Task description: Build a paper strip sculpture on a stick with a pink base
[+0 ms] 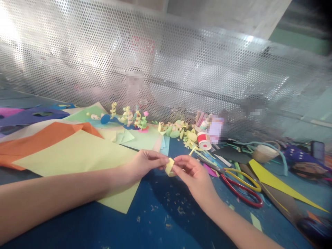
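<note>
Between my two hands, above the blue table (166,211), is a small folded yellow paper strip (169,166). My left hand (145,163) pinches its left side with thumb and forefinger. From the other side, my right hand (194,174) grips it with thumb and fingertips. The fingers cover part of the strip, so its full shape is hidden. Under my left forearm lies a large pale yellow sheet (85,152). To the right of my right hand rest scissors (241,186) with one red and one yellow handle loop.
Small spiral paper figures (136,117) stand behind my hands. Beside them are a pile of paper pieces (177,129) and a red-and-white spool (204,140). Orange sheets (52,138) lie at left, a yellow offcut (282,186) at right. A perforated metal panel (166,62) borders the back.
</note>
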`<action>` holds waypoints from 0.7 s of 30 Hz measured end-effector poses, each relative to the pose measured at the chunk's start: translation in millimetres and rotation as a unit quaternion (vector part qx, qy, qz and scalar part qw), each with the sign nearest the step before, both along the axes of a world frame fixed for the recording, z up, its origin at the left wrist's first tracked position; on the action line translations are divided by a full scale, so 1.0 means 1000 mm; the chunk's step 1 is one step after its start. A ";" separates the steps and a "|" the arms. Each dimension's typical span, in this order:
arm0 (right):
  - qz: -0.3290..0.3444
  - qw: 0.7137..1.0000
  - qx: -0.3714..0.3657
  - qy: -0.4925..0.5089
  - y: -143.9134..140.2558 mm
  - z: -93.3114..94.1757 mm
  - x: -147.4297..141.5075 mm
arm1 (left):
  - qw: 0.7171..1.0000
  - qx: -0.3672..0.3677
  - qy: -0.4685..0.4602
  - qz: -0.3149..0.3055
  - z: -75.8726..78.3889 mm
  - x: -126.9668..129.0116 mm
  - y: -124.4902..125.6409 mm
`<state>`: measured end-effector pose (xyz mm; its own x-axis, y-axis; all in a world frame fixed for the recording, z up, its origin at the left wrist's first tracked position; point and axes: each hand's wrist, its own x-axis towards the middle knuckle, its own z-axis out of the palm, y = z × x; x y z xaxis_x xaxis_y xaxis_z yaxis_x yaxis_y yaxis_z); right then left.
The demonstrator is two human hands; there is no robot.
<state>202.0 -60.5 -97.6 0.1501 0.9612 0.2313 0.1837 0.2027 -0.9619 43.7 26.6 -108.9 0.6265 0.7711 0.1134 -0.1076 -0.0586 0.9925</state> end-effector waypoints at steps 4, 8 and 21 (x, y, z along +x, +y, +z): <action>0.006 1.000 -0.010 0.002 -0.001 0.002 -0.002 | 1.000 0.000 -0.002 -0.005 0.002 0.000 -0.001; 0.013 1.000 -0.013 -0.004 -0.002 0.002 -0.001 | 1.000 -0.001 0.001 -0.010 0.003 -0.001 -0.001; 0.013 1.000 -0.016 -0.007 -0.003 0.002 0.000 | 1.000 0.025 0.013 -0.001 0.001 -0.001 -0.002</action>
